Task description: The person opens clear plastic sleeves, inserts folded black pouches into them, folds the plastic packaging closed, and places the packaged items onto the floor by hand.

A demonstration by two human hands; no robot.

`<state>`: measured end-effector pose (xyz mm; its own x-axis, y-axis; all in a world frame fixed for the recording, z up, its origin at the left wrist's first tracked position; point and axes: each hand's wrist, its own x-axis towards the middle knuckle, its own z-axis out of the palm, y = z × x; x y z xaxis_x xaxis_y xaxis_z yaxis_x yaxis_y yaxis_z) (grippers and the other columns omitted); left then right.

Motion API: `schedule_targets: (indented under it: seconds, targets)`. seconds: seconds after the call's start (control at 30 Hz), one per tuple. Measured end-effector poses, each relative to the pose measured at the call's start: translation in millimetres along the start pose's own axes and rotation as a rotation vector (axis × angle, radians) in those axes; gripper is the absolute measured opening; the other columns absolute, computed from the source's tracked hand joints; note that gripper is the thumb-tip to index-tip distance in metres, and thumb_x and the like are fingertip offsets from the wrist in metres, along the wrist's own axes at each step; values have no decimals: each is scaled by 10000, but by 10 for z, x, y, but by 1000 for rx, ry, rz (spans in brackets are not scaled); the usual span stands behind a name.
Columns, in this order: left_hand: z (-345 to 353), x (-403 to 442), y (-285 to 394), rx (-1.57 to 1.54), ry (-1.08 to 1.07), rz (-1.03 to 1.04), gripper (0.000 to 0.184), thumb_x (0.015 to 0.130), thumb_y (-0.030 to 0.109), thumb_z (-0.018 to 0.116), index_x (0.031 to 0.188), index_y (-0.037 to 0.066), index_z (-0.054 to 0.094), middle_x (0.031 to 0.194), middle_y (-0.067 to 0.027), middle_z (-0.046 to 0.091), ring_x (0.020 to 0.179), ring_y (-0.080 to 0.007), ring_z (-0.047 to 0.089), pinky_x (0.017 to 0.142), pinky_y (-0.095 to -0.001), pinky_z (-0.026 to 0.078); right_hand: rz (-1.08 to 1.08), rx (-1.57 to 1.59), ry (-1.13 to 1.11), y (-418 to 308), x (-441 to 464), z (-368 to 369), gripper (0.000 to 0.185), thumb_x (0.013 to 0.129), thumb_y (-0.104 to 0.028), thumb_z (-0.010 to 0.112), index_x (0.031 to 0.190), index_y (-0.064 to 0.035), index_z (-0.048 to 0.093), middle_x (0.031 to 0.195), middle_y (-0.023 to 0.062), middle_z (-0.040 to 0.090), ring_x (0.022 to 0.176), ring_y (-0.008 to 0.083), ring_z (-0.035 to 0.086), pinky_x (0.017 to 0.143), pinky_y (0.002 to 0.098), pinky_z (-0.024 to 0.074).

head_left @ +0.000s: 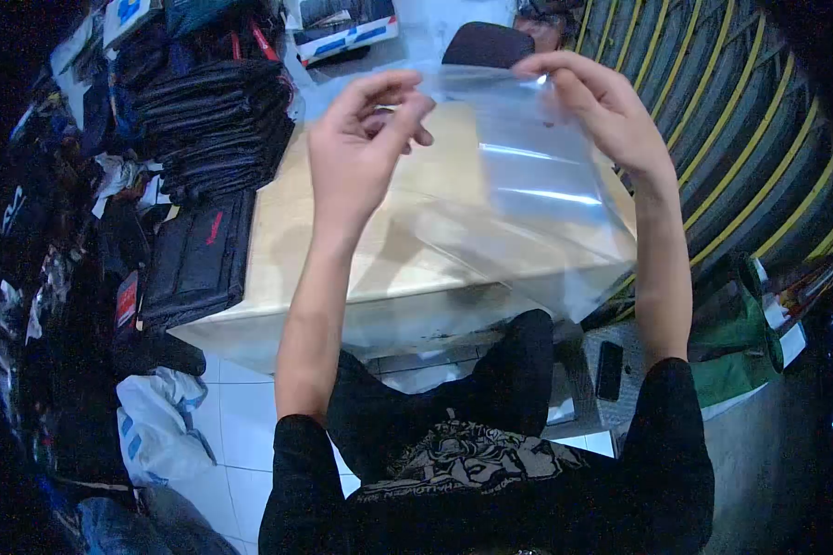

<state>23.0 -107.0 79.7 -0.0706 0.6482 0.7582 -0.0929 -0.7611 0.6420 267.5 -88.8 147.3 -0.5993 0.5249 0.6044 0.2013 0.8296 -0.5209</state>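
Right hand (606, 111): grip closing at the fingertips, pinching the clear plastic (546, 176) by its upper edge. Left hand (366, 139): fingers curling, thumb standing apart from the forefinger near the plastic's upper left; cannot tell whether any film is lying between them.

Clear plastic is spreading above the right half of the tabletop (342, 268), catching bright streaks of light, its lower part reaching down over the near edge toward the near right corner. Film is blurring there; exact outline unclear.

Along the left edge, a stack of black pouches (213, 129) is sitting toward the far end, and a black case (197, 254) with a red mark is lying nearer the near left corner. Past the far edge, a dark chair back (488, 44) is showing. Off the right edge, yellow-striped hoops (713, 139) are standing in a row, with a green bag (736, 338) resting below them.
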Motion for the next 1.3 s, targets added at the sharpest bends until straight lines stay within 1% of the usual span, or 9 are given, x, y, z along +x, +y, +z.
schedule_targets:
  seconds: [0.2,0.33,0.47,0.67,0.93,1.07,1.17,1.27,1.3]
  targets:
    - [-129,90,437,29,91,-33,177,867,138,642,943,-22,637,712,-39,593,502,-64,521,429,-184,365,-150,-273,-10,-232,257,73,456,876,-281,627,1270,-88,505,764,-17,550,703,58,513,643,200,435]
    - [-251,27,450,73,42,-93,171,887,146,613,947,-14,621,680,-28,572,481,-69,503,424,-194,365,159,17,-36,-267,368,120,315,929,-322,537,1098,-69,619,720,-16,565,644,48,522,546,188,412]
    - [-369,-105,313,-8,-40,-228,221,916,160,561,1054,-13,564,719,-66,616,541,-83,547,466,-203,391,277,249,-18,-86,545,238,378,921,-367,532,798,-39,671,728,15,641,572,79,581,538,203,436]
    - [-648,-657,-46,-34,-215,-520,282,845,73,619,1105,-16,558,842,-107,664,717,-141,637,624,-244,483,395,306,-33,148,832,312,353,917,-348,545,797,-39,668,711,3,631,564,77,564,531,192,419]
    - [-1054,-1815,-345,-215,-12,-975,300,857,56,618,1127,-55,548,920,-151,667,831,-224,665,715,-312,544,457,195,-110,1176,1345,675,362,939,-332,515,883,0,649,717,13,605,556,56,468,492,208,383]
    - [-1122,-1676,-305,-73,229,-1025,311,844,-8,605,1137,-84,530,908,-165,662,807,-230,669,684,-302,555,366,-39,-235,2115,1857,1075,345,900,-329,569,957,0,657,748,59,634,601,115,549,538,261,441]
    - [-1156,-1390,-586,33,357,-996,329,816,-40,615,1123,-90,509,894,-192,652,749,-248,671,653,-324,571,-79,-625,12,2972,2166,1531,338,858,-303,612,1027,-11,627,857,130,651,745,250,621,636,358,482]
    - [-1187,-1168,-1000,43,398,-956,399,822,-51,589,1189,-72,434,881,-200,645,718,-259,667,633,-326,574,-241,-816,332,2739,2179,1821,378,821,-287,636,1088,-24,584,974,168,635,891,352,599,738,428,476]
    - [-1208,-1108,-1125,50,403,-944,424,827,-55,577,1214,-69,404,878,-205,638,718,-264,665,627,-329,572,-259,-759,269,2596,2119,1877,385,826,-268,621,1113,-21,552,998,167,626,900,360,589,755,422,474]
